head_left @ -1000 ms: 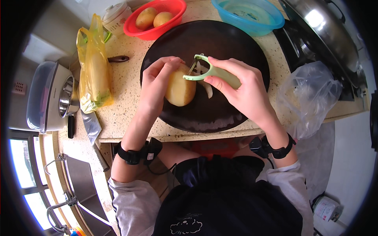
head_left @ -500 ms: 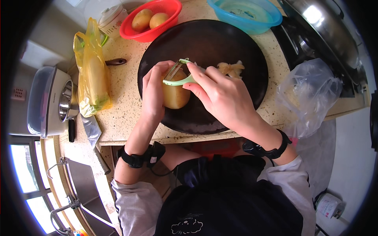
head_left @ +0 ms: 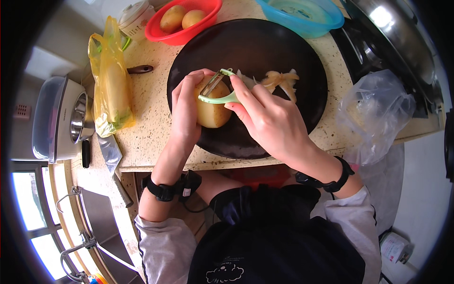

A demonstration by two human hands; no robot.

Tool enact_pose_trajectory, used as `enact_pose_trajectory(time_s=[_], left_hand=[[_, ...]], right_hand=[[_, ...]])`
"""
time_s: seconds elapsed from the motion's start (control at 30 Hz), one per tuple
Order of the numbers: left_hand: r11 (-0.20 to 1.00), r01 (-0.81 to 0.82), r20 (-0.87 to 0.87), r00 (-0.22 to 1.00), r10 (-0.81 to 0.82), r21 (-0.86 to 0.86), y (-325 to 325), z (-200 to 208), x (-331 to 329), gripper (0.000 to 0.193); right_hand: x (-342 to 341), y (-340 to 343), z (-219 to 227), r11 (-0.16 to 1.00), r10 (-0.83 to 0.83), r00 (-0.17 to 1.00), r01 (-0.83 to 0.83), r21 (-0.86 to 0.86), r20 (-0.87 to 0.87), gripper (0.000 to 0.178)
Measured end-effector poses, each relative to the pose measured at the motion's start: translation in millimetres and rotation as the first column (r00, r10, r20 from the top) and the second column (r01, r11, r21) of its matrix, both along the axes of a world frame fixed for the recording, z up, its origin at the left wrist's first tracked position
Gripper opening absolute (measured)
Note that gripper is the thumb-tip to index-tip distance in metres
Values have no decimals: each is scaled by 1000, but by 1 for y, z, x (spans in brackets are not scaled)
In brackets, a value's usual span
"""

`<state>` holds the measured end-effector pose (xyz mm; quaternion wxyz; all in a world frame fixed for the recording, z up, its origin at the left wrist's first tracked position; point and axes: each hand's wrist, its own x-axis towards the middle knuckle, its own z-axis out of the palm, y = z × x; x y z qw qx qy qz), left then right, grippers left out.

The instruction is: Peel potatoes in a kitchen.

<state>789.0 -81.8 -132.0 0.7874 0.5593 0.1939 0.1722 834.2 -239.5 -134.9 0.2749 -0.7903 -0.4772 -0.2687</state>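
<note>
Over a round dark board (head_left: 227, 42), my left hand (head_left: 185, 106) grips a potato (head_left: 213, 113) by its left side. Part of the potato's surface looks smooth and pale, the rest still tan skin. My right hand (head_left: 274, 118) is closed round a light green peeler (head_left: 215, 99), whose metal blade lies across the top of the potato. Peelings (head_left: 281, 83) rest in a small heap on the board, just beyond my right hand. The peeler's handle is mostly hidden in my right palm.
A red basket (head_left: 158, 35) with two potatoes and a blue basin (head_left: 307, 28) stand at the back. Left are a yellow bag (head_left: 113, 90) and a cleaver (head_left: 109, 154) at the counter edge. A clear plastic bag (head_left: 378, 113) sits right, near the stove (head_left: 357, 52).
The peeler stays against the potato, with both hands in nearly the same place. The peelings beyond my right hand show more fully. The whole view has shifted slightly.
</note>
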Motion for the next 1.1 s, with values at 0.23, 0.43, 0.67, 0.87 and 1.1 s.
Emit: enact_pose_trajectory(time_s=[0.23, 0.43, 0.67, 0.87, 1.1], left_hand=[[998, 21, 28, 999, -20, -59, 2, -2, -2, 29], [998, 13, 18, 1000, -12, -69, 2, -3, 0, 30], [998, 56, 48, 997, -56, -13, 7, 0, -6, 29], [979, 97, -4, 995, -98, 178, 0, 6, -11, 23], [986, 84, 21, 996, -88, 144, 2, 3, -8, 22]], right_hand=[[-10, -6, 2, 997, 2, 999, -6, -83, -49, 50], [-13, -7, -1, 997, -35, 999, 34, -75, -6, 51], [-19, 0, -2, 996, -66, 998, 66, -57, 6, 50], [-19, -6, 3, 992, -41, 999, 42, -115, 12, 50], [-23, -1, -5, 996, -55, 998, 56, -70, 9, 51]])
